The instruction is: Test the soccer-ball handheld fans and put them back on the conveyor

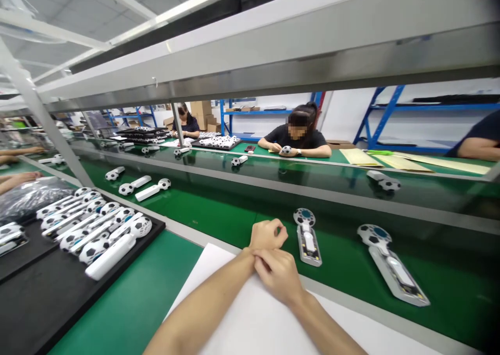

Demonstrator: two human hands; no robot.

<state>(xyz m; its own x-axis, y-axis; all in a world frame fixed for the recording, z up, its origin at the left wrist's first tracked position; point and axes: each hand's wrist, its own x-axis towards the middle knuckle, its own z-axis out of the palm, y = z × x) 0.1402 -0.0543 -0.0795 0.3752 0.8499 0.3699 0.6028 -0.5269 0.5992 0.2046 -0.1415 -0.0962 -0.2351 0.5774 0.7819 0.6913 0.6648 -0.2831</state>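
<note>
My left hand (269, 234) is at the edge of the green conveyor belt, its fingers curled in with a small gap by the thumb and nothing seen in them. Bent fingers of my right hand (279, 273) press against the left wrist; no object shows there. Both forearms rest over a white sheet (242, 324). Just right of my hands, on the belt, lies an opened white handheld fan (309, 240) with a football-patterned head and its inner parts exposed. A second opened fan (394, 266) lies farther right.
A black tray (42, 303) with rows of football fans stands at left, by a plastic bag (35, 196). More fans (154, 189) lie along the belt (187, 206). A metal beam (250, 63) crosses overhead. Co-workers (297, 136) sit opposite; another person's hands (19, 180) show left.
</note>
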